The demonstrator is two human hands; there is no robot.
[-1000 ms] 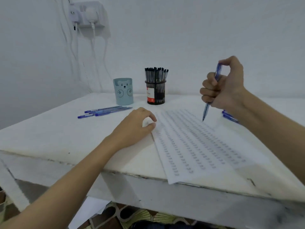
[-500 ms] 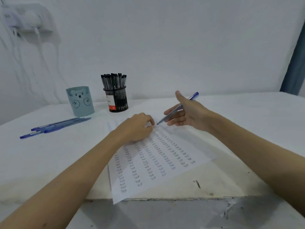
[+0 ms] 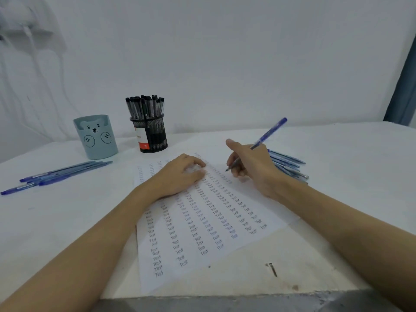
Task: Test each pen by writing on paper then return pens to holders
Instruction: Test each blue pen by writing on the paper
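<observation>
A white paper sheet covered in columns of the word "Test" lies on the white table. My right hand grips a blue pen in a writing hold, its tip just above the sheet's far part. My left hand rests on the paper with fingers loosely curled, holding nothing. A light blue bear holder stands at the back left. Beside it a black mesh holder is full of black pens. Loose blue pens lie at the left, and another pile of blue pens lies behind my right hand.
The table's front edge is worn, with a dark nail or chip near it. A wall socket with hanging cables is on the white wall at upper left. A blue curtain edge shows at far right.
My right hand came down from a raised fist grip and turned the pen into a writing hold over the paper. The view swung right, showing the pen pile behind my right hand.
</observation>
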